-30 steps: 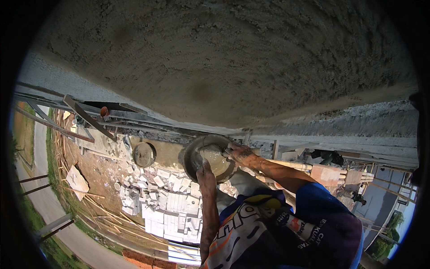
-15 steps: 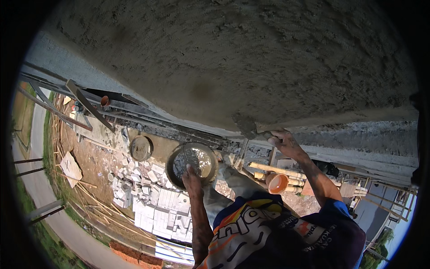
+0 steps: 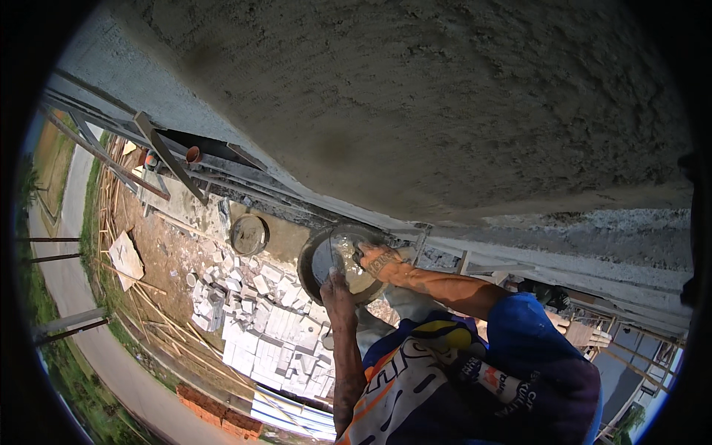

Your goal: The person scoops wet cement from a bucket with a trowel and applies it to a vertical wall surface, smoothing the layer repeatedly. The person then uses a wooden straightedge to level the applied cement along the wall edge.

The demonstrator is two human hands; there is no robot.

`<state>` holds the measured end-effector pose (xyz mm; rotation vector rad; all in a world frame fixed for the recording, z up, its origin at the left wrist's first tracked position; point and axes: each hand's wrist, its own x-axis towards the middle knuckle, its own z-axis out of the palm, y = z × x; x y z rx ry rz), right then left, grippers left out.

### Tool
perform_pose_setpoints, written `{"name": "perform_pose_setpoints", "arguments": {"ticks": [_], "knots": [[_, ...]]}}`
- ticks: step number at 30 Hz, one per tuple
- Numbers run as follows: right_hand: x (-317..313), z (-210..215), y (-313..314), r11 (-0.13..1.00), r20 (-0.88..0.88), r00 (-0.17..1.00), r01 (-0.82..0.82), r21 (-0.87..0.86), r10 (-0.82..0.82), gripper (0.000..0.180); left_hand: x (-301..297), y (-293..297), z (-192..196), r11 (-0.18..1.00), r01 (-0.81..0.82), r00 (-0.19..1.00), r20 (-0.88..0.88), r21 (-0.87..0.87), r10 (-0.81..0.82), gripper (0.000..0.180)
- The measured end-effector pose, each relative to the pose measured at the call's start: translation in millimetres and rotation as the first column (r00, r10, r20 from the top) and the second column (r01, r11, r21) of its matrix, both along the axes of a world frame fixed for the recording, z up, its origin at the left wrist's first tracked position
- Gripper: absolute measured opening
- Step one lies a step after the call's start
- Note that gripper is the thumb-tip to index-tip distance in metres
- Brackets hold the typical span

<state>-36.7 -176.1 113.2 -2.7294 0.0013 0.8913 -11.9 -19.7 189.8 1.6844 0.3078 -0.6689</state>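
Observation:
A dark round bucket (image 3: 302, 276) with wet grey mortar in it is in front of me. My left hand (image 3: 338, 291) lies closed across its near rim, thumb inward; its other fingers are hidden. My right hand (image 3: 380, 262) reaches over the bucket's right side, its fingers curled round a trowel whose blade is lost in the shade and wet mix. Above both hands spreads a rough surface of damp grey plaster (image 3: 415, 111).
Far below stands a second round tub (image 3: 249, 234). White blocks (image 3: 278, 334) lie heaped beside bamboo poles (image 3: 159, 326). A wooden brace (image 3: 169, 156) slants at the left, near a small orange bucket (image 3: 193, 154). A pale concrete edge (image 3: 259, 163) borders the plaster.
My right hand has come down and left from the plaster's lower edge to the bucket, with the trowel. The left hand stays at the bucket's rim. The whole view has shifted slightly.

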Motion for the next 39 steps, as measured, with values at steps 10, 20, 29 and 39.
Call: {"name": "perform_pose_setpoints", "arguments": {"ticks": [10,20,29,39], "knots": [[-60.2,66.7,-107.4,0.713,-0.017,0.926,0.303,0.633,-0.378,0.047,7.0,7.9,-14.7,0.957,-0.242,0.969,-0.089,-0.158,0.23,0.046],[-69.2,129.4,-148.4,0.479,-0.051,0.561,0.747,0.461,-0.826,0.049,13.9,21.0,-43.4,0.965,-0.161,0.987,0.059,0.206,0.152,0.054],[-22.8,43.5,-20.3,0.999,0.11,0.993,-0.049,0.008,0.048,0.04,6.9,15.4,-15.1,0.982,-0.184,0.983,0.033,0.052,0.182,0.056],[-14.6,7.9,-42.1,0.969,0.26,0.965,-0.072,0.235,0.009,0.033,3.2,23.8,-38.8,0.975,-0.217,0.976,-0.023,-0.052,0.216,0.054]]}}
